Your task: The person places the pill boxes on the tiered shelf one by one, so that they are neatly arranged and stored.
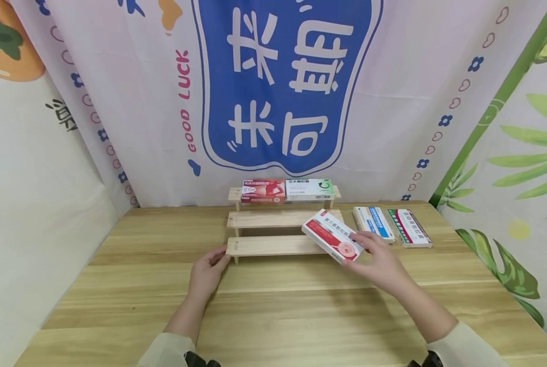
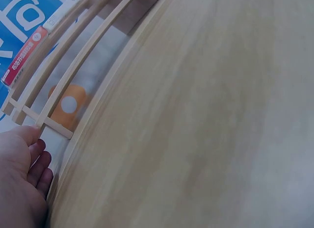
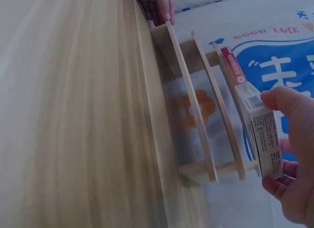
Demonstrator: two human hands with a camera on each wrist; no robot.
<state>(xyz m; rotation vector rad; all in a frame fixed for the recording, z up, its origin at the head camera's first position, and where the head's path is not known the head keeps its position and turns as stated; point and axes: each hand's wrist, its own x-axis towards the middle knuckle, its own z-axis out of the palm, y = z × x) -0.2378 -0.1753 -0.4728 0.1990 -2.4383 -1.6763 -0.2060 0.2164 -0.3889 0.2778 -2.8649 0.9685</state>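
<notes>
A three-step wooden display rack (image 1: pixel 268 245) stands at the back of the table. My left hand (image 1: pixel 206 274) grips the left end of its lowest step, thumb and fingers right at the corner. In my right hand (image 1: pixel 383 264) is a white and red medicine box (image 1: pixel 330 234), held tilted over the right part of the lower steps. The right wrist view shows the thumb and fingers pinching this medicine box (image 3: pixel 266 147) by its edges. On the top step, a red medicine box (image 1: pixel 262 190) and a white and green medicine box (image 1: pixel 310 189) lie side by side.
Right of the rack, a white and blue medicine box (image 1: pixel 373 223) lies on the wooden table (image 1: pixel 273 316), partly behind my right hand. Beside it is a white medicine box with green and red edging (image 1: pixel 410 228). A printed cloth (image 1: pixel 163 153) hangs behind the table.
</notes>
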